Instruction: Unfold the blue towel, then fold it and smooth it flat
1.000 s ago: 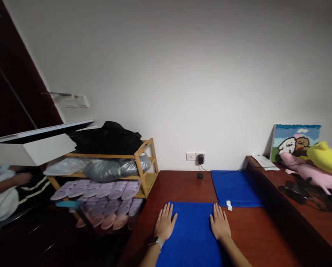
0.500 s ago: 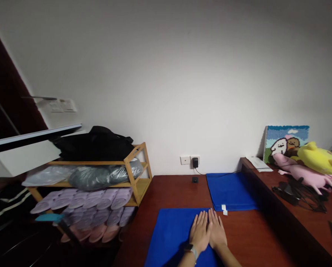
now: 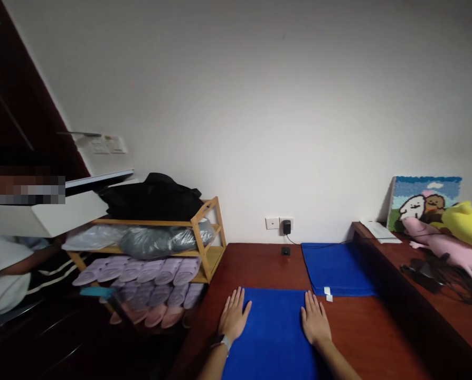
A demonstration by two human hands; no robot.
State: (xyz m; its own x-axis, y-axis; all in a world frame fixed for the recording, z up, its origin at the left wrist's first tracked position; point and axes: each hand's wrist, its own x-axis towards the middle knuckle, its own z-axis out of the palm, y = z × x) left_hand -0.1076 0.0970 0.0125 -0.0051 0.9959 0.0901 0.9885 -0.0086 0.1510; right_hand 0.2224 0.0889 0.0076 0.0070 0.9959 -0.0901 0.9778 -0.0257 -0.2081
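Note:
A blue cloth (image 3: 273, 327) lies flat on the reddish-brown table (image 3: 260, 264). At its left edge my left hand (image 3: 235, 315), with a watch on the wrist, rests palm down, fingers extended and thumb on the cloth. My right hand (image 3: 315, 320) lies flat across the cloth's right edge, fingers stretched out. Neither hand grasps anything. Beyond my right hand, a second blue cloth (image 3: 339, 268), which looks folded, has small white tags at its front edge.
Left of the table stands a wooden rack (image 3: 216, 258) with slippers, plastic-wrapped items and a black bag (image 3: 152, 198). A person (image 3: 6, 258) sits at the far left. On the raised right surface are plush toys (image 3: 442, 240), cables and a dog picture.
My hands have moved apart from the cloth's right part to its two side edges. The view has turned slightly left, and more of the seated person shows.

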